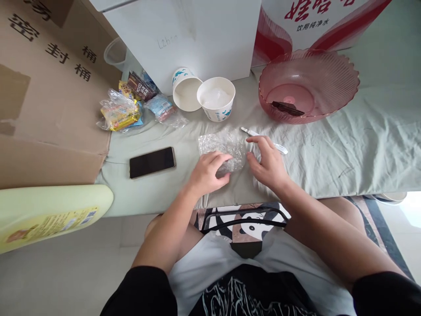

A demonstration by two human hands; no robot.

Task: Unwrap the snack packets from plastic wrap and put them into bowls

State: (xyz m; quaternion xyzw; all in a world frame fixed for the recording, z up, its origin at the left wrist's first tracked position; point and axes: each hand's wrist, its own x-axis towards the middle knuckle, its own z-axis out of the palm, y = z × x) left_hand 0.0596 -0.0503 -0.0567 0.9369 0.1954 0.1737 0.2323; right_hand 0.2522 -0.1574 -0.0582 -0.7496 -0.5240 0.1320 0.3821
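Note:
A crinkled clear plastic wrapper lies flat on the cloth in front of me. My left hand rests over its near left part, thumb and fingers apart. At the wrapper's right side is my right hand, its fingers bent and spread, with nothing seen between them. A slim knife with a white handle lies behind and partly under the right hand. Just beyond the wrapper stands a paper cup with whitish, clear-looking contents. Another paper cup is tipped on its side, mouth toward me.
A pink ribbed bowl holding a dark brown packet stands at back right. A phone lies left, below several snack packets. Boxes line the back; a cardboard carton and a pale green jug are at left.

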